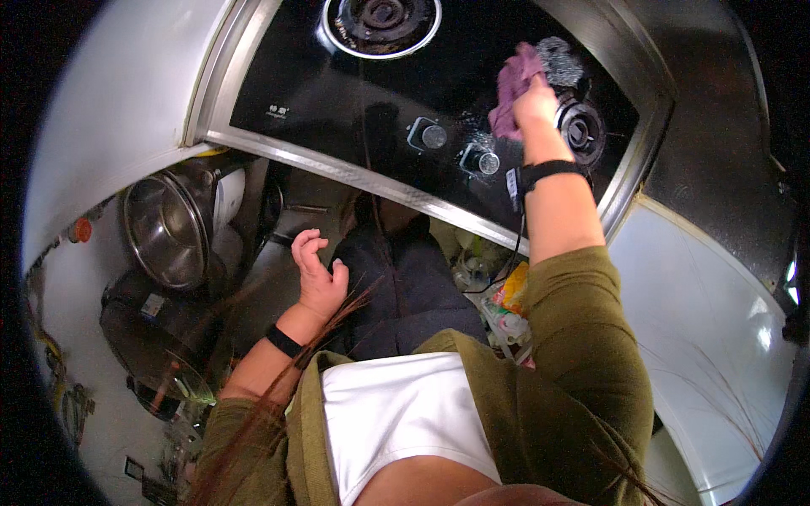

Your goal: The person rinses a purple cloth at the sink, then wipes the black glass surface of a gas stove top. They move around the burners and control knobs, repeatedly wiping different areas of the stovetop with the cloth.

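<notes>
My right hand (pixel 536 109) grips a crumpled purple cloth (pixel 516 92) over the right side of a black glass gas cooktop (pixel 316 95). Just beyond it is a grey, rough-textured mass (pixel 559 62); I cannot tell whether it is a scouring pad or suds. A dark burner (pixel 579 129) lies to the right of the wrist. Two round control knobs (pixel 434 136) (pixel 488 163) sit nearer me, with whitish wet spots about them. My left hand (pixel 319 272) hangs in the air before the cooktop's front edge, fingers loosely bent and apart, holding nothing.
Another burner (pixel 383 18) with a bright metal ring is at the far left of the cooktop. A metal frame (pixel 380 183) borders the glass. Below left stand a stainless steel pot (pixel 166 229) and dark cookware. Plastic packaging (pixel 512 291) lies below right, beside a hanging black cable (pixel 506 272).
</notes>
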`<action>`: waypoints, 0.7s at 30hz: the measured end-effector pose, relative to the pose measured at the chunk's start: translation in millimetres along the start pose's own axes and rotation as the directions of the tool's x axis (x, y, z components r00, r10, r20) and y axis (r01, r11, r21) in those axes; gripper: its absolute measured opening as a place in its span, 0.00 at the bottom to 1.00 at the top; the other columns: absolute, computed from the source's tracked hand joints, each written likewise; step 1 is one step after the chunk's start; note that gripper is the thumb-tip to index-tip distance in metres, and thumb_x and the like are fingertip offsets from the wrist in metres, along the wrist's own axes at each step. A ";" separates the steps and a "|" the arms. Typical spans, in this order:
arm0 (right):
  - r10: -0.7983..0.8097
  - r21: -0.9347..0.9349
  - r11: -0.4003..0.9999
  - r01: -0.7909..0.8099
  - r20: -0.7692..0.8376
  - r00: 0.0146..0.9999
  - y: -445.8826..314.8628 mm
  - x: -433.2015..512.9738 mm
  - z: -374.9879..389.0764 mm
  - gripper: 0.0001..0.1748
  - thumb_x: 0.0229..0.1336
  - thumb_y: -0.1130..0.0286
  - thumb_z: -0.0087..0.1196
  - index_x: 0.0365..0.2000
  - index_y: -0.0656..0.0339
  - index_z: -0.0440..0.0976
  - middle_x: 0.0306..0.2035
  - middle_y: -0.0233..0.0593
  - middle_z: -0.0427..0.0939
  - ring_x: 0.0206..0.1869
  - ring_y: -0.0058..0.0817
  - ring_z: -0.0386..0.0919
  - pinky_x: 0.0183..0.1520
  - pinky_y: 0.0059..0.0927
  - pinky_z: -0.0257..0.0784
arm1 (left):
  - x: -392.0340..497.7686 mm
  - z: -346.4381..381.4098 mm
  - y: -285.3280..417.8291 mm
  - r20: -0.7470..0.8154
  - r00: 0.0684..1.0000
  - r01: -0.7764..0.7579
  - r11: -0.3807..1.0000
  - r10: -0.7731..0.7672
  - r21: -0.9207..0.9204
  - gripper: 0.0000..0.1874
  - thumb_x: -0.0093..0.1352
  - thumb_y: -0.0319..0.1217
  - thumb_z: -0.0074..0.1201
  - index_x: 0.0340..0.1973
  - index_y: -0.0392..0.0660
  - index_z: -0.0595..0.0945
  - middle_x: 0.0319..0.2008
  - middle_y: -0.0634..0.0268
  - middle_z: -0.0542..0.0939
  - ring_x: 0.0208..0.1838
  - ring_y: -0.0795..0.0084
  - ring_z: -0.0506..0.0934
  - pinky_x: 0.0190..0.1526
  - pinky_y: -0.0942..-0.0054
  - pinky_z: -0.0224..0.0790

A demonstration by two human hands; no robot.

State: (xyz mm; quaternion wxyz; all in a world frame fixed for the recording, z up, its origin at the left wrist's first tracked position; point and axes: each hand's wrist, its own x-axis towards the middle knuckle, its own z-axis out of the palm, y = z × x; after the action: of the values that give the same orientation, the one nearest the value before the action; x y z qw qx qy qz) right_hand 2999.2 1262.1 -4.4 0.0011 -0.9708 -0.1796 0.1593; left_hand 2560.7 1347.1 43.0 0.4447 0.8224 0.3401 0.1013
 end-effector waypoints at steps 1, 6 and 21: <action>0.036 -0.008 0.999 -0.037 -0.035 0.999 0.2 13.8 -2.7 0.22 0.50 0.73 0.45 0.49 0.63 0.66 0.45 0.62 0.72 0.52 0.53 0.70 0.54 0.40 0.68 | -1.5 -2.5 -2.2 -0.001 1.000 0.017 1.000 -0.017 0.019 0.24 0.53 0.18 0.47 0.46 0.40 0.61 0.51 0.47 0.60 0.54 0.48 0.61 0.59 0.56 0.51; -0.070 -0.093 0.993 0.067 -0.034 0.997 -2.7 74.8 -17.2 0.25 0.48 0.69 0.50 0.51 0.53 0.68 0.50 0.52 0.73 0.55 0.46 0.70 0.56 0.39 0.67 | -12.7 -6.6 -15.9 -0.032 0.993 0.115 0.993 -0.115 -0.001 0.24 0.54 0.19 0.46 0.46 0.39 0.61 0.50 0.47 0.60 0.53 0.49 0.62 0.58 0.57 0.54; -0.761 -0.049 0.597 0.801 0.284 0.584 13.7 -36.9 -1.2 0.38 0.37 0.80 0.58 0.54 0.42 0.68 0.67 0.43 0.45 0.67 0.59 0.45 0.67 0.51 0.49 | 3.0 2.4 1.1 -0.016 1.000 0.025 1.000 -0.025 -0.011 0.24 0.53 0.19 0.47 0.45 0.40 0.61 0.50 0.47 0.60 0.53 0.48 0.62 0.59 0.56 0.52</action>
State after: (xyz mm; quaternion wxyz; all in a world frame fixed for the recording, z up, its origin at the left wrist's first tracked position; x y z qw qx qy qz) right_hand 2971.7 1236.5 7.3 -0.0332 -0.7621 -0.6008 0.2391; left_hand 2564.6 1347.0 42.0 0.4475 0.8149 0.3534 0.1045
